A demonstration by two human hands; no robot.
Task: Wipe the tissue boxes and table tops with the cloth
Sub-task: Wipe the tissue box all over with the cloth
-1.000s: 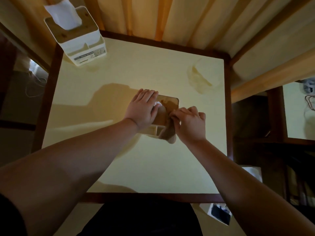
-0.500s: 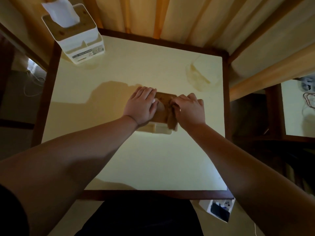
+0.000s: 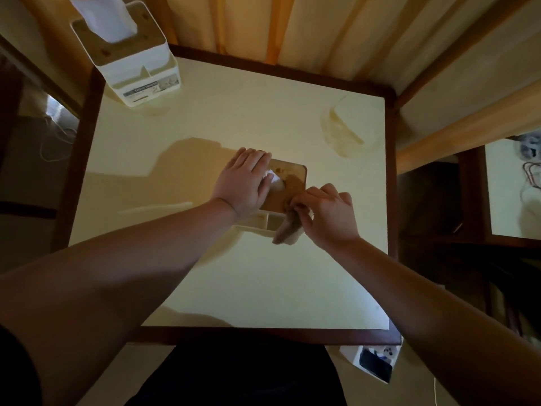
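A white tissue box with a brown wooden lid stands at the middle of the pale yellow table top. My left hand lies flat on the lid's left part, fingers straight, partly covering the white tissue. My right hand pinches a brown cloth against the box's near right corner; the cloth hangs down over the box's front. A second white tissue box with a tissue sticking up stands at the table's far left corner.
A dark wooden rim frames the table. A clear glass container sits near the far right corner. Another table with cables is at the right. A small white box with dark items lies on the floor at the near right.
My right hand has drawn the cloth back from the lid's far right toward the box's near right corner. My left hand has stayed on the lid.
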